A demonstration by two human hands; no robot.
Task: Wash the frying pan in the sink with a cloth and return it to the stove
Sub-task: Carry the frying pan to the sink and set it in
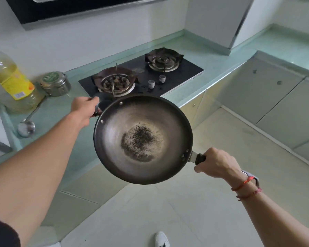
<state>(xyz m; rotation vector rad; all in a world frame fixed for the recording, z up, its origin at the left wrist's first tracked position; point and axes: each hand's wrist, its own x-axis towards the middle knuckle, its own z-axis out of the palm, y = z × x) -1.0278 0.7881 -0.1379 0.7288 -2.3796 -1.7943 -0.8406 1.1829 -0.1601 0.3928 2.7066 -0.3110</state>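
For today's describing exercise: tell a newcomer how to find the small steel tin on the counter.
Start at the black stove and move left along the green counter. The round steel tin sits between it and the big oil bottle, alone in having a green label on its lid.

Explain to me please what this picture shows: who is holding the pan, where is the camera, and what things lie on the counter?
There is no machine here. A person wears one camera on the head, looking down at their own two arms. The left hand grips the small helper handle of the frying pan, and the right hand grips its long handle. The pan is carried in the air in front of the stove, with dark burnt residue in its middle. On the green counter to the left lie an oil bottle, a steel tin and a ladle. No sink is visible.
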